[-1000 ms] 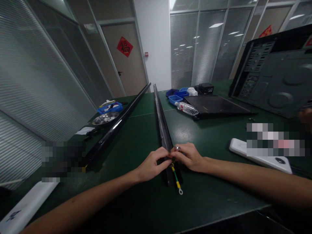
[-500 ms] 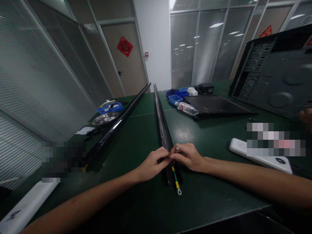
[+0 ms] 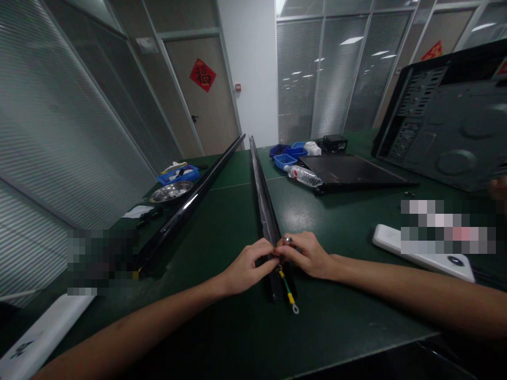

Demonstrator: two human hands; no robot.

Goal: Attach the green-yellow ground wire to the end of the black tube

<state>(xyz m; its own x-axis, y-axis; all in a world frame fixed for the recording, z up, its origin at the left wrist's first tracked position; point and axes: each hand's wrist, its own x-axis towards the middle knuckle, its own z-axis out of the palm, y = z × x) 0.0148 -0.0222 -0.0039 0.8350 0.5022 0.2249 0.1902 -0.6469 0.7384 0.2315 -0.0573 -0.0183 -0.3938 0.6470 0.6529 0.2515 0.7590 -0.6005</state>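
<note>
A long black channel-shaped rail [image 3: 266,211] runs away from me across the green table. Over its near end my left hand [image 3: 247,268] and my right hand [image 3: 307,254] meet, thumbs and fingers pinched together. What sits between the fingertips is too small and covered to make out. Just below them hangs a short green-and-yellow ground wire [image 3: 287,286], its lower ring terminal [image 3: 295,309] lying free toward me. The wire's upper end is close under the fingers. A ring shows on a right-hand finger.
Another black rail [image 3: 186,208] lies to the left, near a metal bowl [image 3: 172,192] and a blue basket [image 3: 189,174]. Rightward are a plastic bottle [image 3: 304,176], a flat black panel [image 3: 356,170], a white device [image 3: 420,252] and a large black metal case [image 3: 447,121]. Part of another person's hand [image 3: 498,187] shows at the right edge.
The ground wire's lower end has swung slightly to the right and up. Both hands stay pinched at nearly the same spot on the rail.
</note>
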